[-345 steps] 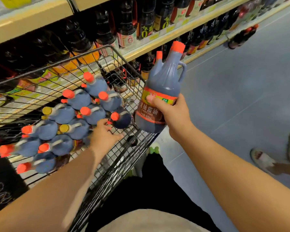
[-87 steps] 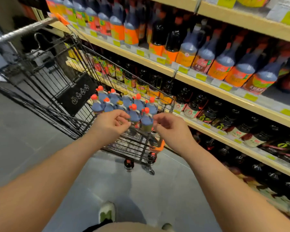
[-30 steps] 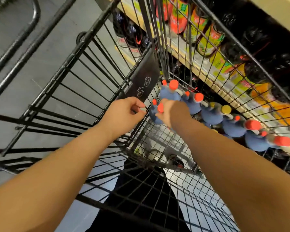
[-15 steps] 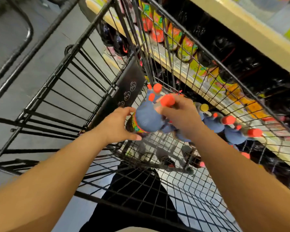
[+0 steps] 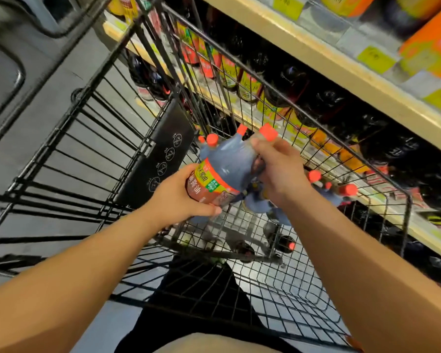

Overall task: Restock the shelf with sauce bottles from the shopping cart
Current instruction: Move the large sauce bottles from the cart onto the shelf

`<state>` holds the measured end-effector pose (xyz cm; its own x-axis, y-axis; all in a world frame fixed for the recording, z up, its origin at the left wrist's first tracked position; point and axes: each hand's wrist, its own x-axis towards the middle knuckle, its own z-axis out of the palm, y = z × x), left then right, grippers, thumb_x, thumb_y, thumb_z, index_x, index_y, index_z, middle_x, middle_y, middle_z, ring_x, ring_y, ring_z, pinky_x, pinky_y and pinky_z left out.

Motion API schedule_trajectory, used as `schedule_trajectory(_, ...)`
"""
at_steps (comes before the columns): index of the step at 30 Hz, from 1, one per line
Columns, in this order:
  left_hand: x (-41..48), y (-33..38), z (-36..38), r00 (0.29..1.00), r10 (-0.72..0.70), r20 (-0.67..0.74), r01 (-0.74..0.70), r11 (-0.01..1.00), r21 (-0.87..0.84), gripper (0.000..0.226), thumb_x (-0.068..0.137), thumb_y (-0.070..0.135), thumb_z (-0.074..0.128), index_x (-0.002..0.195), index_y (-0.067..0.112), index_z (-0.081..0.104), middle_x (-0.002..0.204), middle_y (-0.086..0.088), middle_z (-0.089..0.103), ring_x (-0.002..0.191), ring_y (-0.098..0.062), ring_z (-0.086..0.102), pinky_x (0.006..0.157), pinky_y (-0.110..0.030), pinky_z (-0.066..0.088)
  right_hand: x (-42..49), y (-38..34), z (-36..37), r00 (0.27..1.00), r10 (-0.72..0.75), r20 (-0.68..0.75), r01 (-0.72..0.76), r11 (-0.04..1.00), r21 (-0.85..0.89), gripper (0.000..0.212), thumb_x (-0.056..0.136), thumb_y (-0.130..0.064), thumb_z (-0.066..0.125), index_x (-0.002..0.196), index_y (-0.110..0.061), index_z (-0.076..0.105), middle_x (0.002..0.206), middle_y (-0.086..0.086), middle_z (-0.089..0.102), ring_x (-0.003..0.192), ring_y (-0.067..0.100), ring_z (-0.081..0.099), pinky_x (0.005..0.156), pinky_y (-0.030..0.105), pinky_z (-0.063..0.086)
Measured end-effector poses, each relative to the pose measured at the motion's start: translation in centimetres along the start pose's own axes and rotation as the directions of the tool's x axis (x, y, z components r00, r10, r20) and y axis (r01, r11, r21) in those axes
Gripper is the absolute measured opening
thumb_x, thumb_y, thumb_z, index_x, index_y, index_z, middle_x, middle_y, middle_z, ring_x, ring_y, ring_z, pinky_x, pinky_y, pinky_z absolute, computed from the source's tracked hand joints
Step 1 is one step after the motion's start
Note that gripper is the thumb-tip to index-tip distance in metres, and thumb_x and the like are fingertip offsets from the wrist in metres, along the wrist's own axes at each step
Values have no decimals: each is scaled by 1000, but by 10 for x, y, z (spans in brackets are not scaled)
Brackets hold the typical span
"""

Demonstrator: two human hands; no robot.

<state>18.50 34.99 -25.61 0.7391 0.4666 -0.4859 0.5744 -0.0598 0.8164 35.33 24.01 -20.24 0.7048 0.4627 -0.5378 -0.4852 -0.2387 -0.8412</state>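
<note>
Head view: the sauce bottle (image 5: pixel 227 165) is held tilted over the shopping cart (image 5: pixel 270 87), between both hands. The left hand (image 5: pixel 181 196) is wrapped round its labelled base. The right hand (image 5: pixel 278 169) clasps its neck just below the orange cap (image 5: pixel 267 132). More bottles (image 5: pixel 332 193) lie in the cart beyond the right hand, beside the shelf (image 5: pixel 323 57).

We see dim, warm store light. Brightest patch: floor (image 5: pixel 242 222) beneath cart (image 5: pixel 69 118) mesh, wire shadows crossing it. We note small glare spots on dark bottles (image 5: pixel 323 103) under shelf (image 5: pixel 316 54). Motion blur smears cart frame at left, price tags (image 5: pixel 374 56) top right. Wide lens bows wires near borders. Sauce bottle (image 5: pixel 229 164) label at centre fairly sharp.
</note>
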Motion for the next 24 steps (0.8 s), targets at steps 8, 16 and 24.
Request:
schedule_trajectory(8,1,26,18,991,-74,-112,84,993,87,73,38,54,82,105,40,57,93,18,68,89,-6,65,85,-33,53,-12,23,11,947,307,99,-319,937,146,30,87,-26,70,114,-15,61,103,5,72,78,16,72,62,33,58)
schedule_trajectory(16,3,40,34,986,14,-164,9,990,143,79,50,40,89,120,37,54,98,15,66,90,-7,62,77,-24,50,-9,37,21,971,229,-62,-216,962,166,71,66,-17,88,127,-14,51,118,10,67,92,28,72,72,45,61)
schedule_trajectory(24,52,22,2,961,-42,275,66,995,-80,74,63,-1,84,126,22,52,107,5,66,95,-7,61,82,-17,51,24,24,-11,982,143,-126,-137,989,53,64,71,-27,84,119,-22,42,107,-4,62,89,16,67,74,39,55)
